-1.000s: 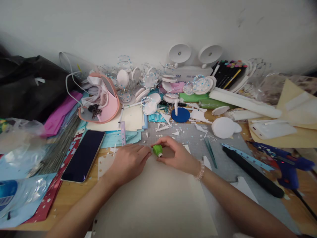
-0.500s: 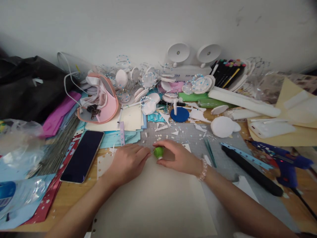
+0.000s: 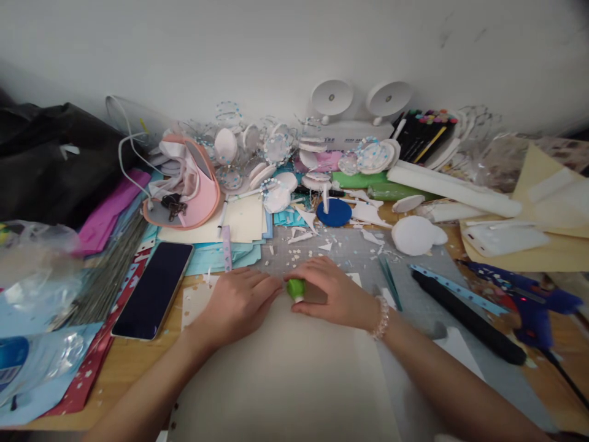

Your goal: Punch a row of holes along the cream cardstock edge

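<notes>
A large cream sheet of paper (image 3: 285, 368) lies in front of me, with small punched holes along its left edge. My right hand (image 3: 331, 291), a beaded bracelet at its wrist, grips a small green craft punch (image 3: 296, 290) between thumb and fingers at the sheet's far edge. Just left of the punch, my left hand (image 3: 246, 301) is closed over the same far edge, fingers curled and thumb side toward the punch. Its fingertips are partly hidden.
A phone (image 3: 154, 291) lies at left, near a pink visor cap (image 3: 202, 190). To the right are tweezers (image 3: 390, 283), a black rod-shaped tool (image 3: 469, 316) and a blue glue gun (image 3: 524, 294). Paper scraps litter the grey cutting mat (image 3: 340, 245); white discs crowd behind.
The green punch and my right hand have shifted slightly toward me and to the right. The sheet's far edge has moved a little. My left hand has barely moved.
</notes>
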